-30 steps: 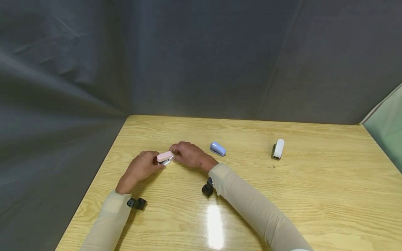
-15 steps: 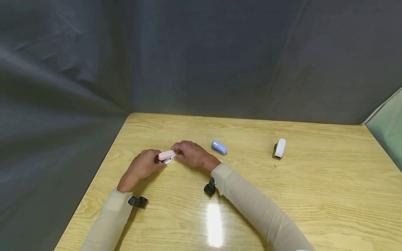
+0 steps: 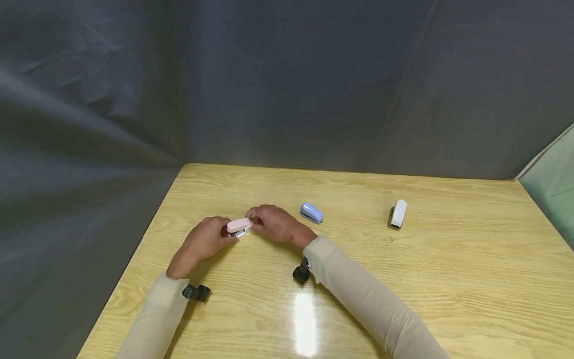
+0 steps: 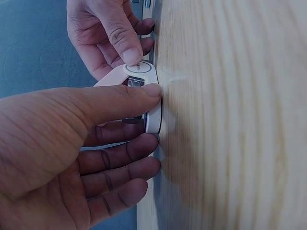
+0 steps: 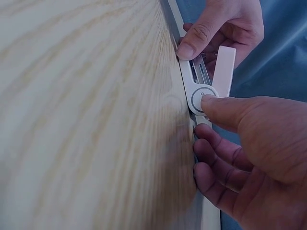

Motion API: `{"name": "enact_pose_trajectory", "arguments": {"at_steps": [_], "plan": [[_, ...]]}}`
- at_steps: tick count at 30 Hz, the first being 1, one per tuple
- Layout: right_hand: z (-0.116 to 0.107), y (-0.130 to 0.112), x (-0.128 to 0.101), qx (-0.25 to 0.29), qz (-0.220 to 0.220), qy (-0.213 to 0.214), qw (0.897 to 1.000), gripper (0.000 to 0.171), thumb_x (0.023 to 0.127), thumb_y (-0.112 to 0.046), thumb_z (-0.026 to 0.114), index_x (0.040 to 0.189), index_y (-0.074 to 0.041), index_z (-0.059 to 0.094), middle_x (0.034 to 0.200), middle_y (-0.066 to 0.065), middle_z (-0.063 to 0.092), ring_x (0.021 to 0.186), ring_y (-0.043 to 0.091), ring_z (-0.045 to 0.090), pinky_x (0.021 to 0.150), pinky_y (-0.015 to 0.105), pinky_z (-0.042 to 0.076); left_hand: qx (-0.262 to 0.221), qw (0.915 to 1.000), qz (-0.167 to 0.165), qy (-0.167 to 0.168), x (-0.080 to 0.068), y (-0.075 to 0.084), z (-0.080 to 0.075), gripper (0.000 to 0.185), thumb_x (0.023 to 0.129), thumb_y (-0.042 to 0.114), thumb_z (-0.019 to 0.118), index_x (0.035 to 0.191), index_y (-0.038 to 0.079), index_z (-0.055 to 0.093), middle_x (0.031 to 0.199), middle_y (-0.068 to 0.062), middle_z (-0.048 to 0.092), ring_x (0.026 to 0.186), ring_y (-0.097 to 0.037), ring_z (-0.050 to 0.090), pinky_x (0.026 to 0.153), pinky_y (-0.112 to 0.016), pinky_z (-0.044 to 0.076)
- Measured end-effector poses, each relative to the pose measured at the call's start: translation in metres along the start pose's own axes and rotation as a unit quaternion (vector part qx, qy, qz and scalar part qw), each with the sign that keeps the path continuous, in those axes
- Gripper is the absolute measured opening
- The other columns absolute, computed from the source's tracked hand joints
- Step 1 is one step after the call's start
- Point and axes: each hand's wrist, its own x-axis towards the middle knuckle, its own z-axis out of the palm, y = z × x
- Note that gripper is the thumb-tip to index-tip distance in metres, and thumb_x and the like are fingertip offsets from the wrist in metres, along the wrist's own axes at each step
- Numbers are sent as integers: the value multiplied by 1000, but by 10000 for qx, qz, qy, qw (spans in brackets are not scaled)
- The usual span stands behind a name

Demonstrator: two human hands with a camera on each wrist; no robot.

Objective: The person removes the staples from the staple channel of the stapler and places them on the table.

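A pink-and-white mini stapler (image 3: 238,225) rests at the tabletop on the left side of the head view, between both hands. Its pink top arm (image 5: 223,72) is lifted away from the white base (image 4: 153,116), and the metal staple channel shows between them. My left hand (image 3: 204,242) pinches the front end of the base, thumb on its near side. At the round hinge end, my right hand (image 3: 279,224) pinches with thumb on the hinge disc (image 5: 200,99). The right hand's index finger is mostly hidden behind the stapler.
A blue mini stapler (image 3: 311,213) lies just beyond the right forearm. Farther right is a white stapler (image 3: 397,214) with a dark underside. The wooden table (image 3: 448,279) ends at a dark grey curtain (image 3: 314,85) behind and to the left.
Both hands and the pink stapler have shifted very slightly to the right. Their hold on it looks the same, and the other staplers stay put.
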Motion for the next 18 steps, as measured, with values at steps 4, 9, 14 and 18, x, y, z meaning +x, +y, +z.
{"name": "enact_pose_trajectory", "arguments": {"at_steps": [4,9,14,18], "plan": [[-1,0,-3,-79,-17,-7,10000,31,104,-18,65,133,-10,63,109,5,67,95,17,60,84,34,49,4,10000,88,19,-1,2,1,16,89,11,82,89,6,67,70,0,51,61,-16,45,57,-32,36],[-2,0,-10,-182,-92,-25,9998,30,104,-18,65,133,-10,63,107,5,67,95,17,60,84,34,50,-5,9999,122,-7,-2,5,3,16,89,11,82,89,6,66,69,0,49,60,-15,44,56,-31,35],[-4,1,-16,-166,-231,12,9996,30,103,-17,66,131,-8,64,102,3,66,89,16,58,82,34,48,1,9999,157,-39,-2,7,5,15,89,11,82,90,6,68,70,1,51,62,-15,44,58,-32,36],[-5,3,-22,-168,-243,-3,9996,29,104,-17,65,131,-9,63,101,2,66,88,16,57,81,35,48,-6,9998,187,-106,-2,10,7,14,90,11,81,92,6,68,72,1,52,63,-15,44,59,-32,36]]}}
